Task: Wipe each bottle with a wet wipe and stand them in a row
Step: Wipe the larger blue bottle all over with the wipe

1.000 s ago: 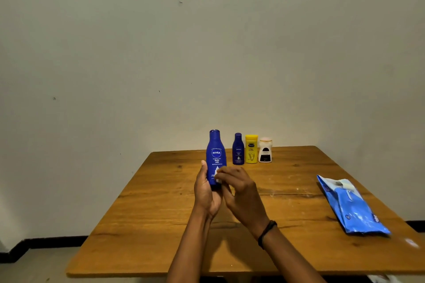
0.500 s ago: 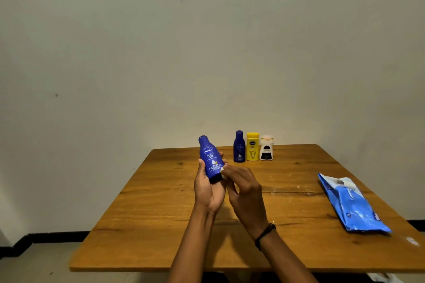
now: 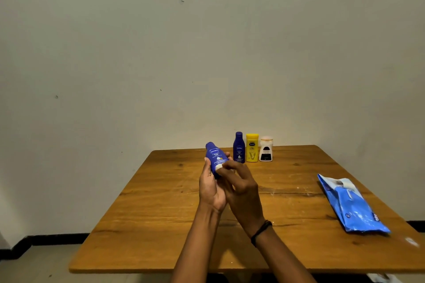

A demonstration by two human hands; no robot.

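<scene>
Evidently unfinished: left hand [image 3: 210,187] gripped a blue bottle [image 3: 215,156], right hand [image 3: 241,187] pinching a wipe [image 3: 219,166] against it. Three other bottles [image 3: 252,148] stood rowed far behind.

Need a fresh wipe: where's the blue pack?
Head view: the blue plastic wipe pack lies flat by the wooden table's right edge, right of the right hand.

A brown wooden table [image 3: 161,225] is set against the wall. Three bottles are stood in a row at its far edge: a small blue bottle [image 3: 239,148], a yellow bottle [image 3: 252,148] and a white bottle [image 3: 266,150]. A blue pack of wipes [image 3: 351,207] is laid flat on the right side.
</scene>
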